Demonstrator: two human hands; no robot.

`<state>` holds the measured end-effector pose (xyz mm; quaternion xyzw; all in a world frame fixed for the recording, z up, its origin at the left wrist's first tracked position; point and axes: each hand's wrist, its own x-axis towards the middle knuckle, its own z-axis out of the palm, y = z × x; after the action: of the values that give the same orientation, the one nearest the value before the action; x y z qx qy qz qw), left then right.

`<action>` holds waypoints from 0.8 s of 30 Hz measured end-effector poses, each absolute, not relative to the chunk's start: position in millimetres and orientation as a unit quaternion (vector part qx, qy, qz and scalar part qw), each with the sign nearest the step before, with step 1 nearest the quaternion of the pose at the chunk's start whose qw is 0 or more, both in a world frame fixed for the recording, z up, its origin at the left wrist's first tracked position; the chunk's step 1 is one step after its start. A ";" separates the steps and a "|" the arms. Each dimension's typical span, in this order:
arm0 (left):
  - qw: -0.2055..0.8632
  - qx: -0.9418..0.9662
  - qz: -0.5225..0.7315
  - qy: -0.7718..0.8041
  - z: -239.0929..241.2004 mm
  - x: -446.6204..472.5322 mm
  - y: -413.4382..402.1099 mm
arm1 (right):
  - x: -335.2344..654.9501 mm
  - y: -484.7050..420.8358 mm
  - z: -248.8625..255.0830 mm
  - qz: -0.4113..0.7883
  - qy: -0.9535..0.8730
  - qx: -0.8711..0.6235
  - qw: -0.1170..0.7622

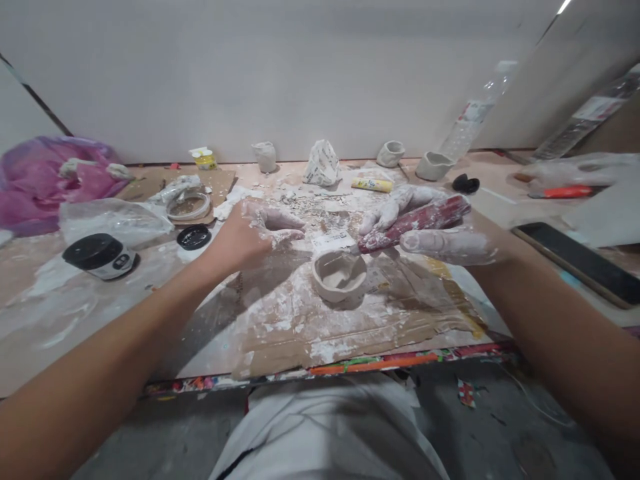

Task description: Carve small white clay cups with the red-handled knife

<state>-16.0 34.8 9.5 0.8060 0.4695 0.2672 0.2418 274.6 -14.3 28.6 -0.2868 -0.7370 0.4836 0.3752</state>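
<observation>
A small round, rough-walled grey clay bowl (340, 275) is seen on plaster-dusted brown cardboard (320, 327). A red, clay-smeared cylindrical tool (415, 222) is clasped by the right hand (430, 227); the left hand (255, 233) fingers are curled together, empty.

**Clay-smeared hands over a small bowl**

The right hand (430, 223) closes its grip on a red-handled tool (415, 222), tip just above the clay bowl (340, 275). The left hand (255, 233), fingers curled, rests on the dusty cardboard (300, 333) just left of it.
</observation>
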 end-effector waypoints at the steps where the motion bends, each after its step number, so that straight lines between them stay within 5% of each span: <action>1: 0.246 0.796 0.270 0.484 11.9 -15.8 33.7 | 274.9 -13.2 27.1 0.494 -0.732 -0.276 0.380; 14: 0.505 0.717 0.314 0.364 10.1 -21.7 32.3 | 275.4 -13.6 31.5 0.519 -0.697 -0.303 0.391; 24: 0.362 0.795 0.280 0.398 -2.0 -13.3 30.4 | 272.2 -22.2 28.7 0.336 -0.727 -0.347 0.488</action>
<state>-13.3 30.4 -2.0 0.7951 0.3980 0.2798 0.3622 272.2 -22.2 28.7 -0.3473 -0.7273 0.3355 0.4877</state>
